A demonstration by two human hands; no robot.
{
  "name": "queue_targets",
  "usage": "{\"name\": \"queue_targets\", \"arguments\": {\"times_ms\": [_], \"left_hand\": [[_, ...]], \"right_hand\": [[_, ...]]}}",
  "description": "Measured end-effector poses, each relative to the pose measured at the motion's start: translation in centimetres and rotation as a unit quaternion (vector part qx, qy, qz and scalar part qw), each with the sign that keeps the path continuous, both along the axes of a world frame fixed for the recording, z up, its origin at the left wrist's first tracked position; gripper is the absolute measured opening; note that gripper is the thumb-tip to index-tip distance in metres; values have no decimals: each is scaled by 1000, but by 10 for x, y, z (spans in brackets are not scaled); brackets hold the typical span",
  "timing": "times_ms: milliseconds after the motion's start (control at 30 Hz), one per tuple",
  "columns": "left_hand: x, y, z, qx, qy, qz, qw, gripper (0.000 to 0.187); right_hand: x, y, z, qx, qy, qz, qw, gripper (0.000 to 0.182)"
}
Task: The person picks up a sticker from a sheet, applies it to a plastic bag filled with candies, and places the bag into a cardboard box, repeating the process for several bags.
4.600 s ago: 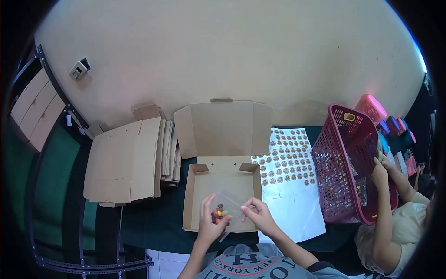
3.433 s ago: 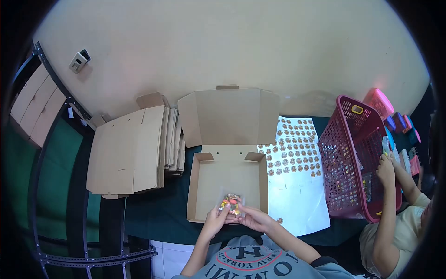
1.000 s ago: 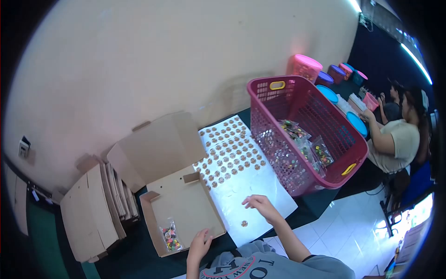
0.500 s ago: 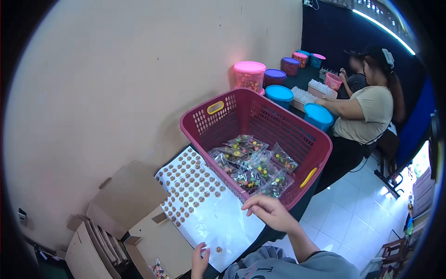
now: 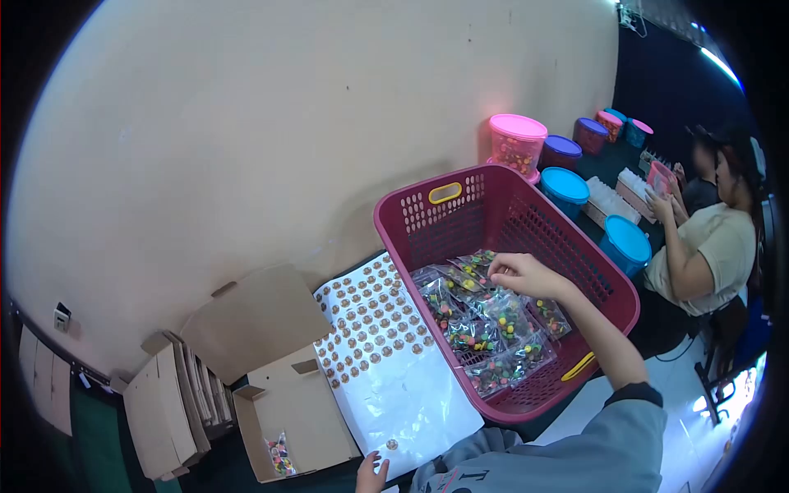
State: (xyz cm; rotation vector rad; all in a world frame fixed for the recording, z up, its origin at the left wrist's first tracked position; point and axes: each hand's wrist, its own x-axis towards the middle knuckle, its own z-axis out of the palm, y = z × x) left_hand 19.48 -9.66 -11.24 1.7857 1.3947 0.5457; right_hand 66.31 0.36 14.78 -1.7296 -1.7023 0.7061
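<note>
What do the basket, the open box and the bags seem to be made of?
Basket: probably moulded plastic, slightly glossy, with regular holes through its walls.
Open box: apparently cardboard, brown and matte, with folded flaps.
Bags: likely thin plastic film, clear and shiny; coloured pieces show through and light glints on them.

Dark table (image 5: 230, 460), basket (image 5: 563, 242), white sheet (image 5: 403, 411), carton (image 5: 312, 415) (open)

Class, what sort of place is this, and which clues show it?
Probably a small packing workroom: a maroon basket holds clear packets of colourful pieces, and a sheet of round stickers lies between it and an open cardboard box.
</note>
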Motion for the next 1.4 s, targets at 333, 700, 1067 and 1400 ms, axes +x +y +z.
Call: {"name": "queue_targets", "arguments": {"times_ms": [333,700,1067,1400], "left_hand": [[22,-7,21,20,5,72,997,35],[43,30,48,-51,44,38,997,35],[47,62,108,-215,-310,-79,922,28],[12,81,155,-211,-432,-57,875,31]], "right_hand": [[101,13,-249,-328,-263,7,907,52],[37,59,-56,-64,21,10,998,12],[-133,-65,55,-3,96,59,994,14],[-245,-16,-59,-113,340,248,900,17]]}}
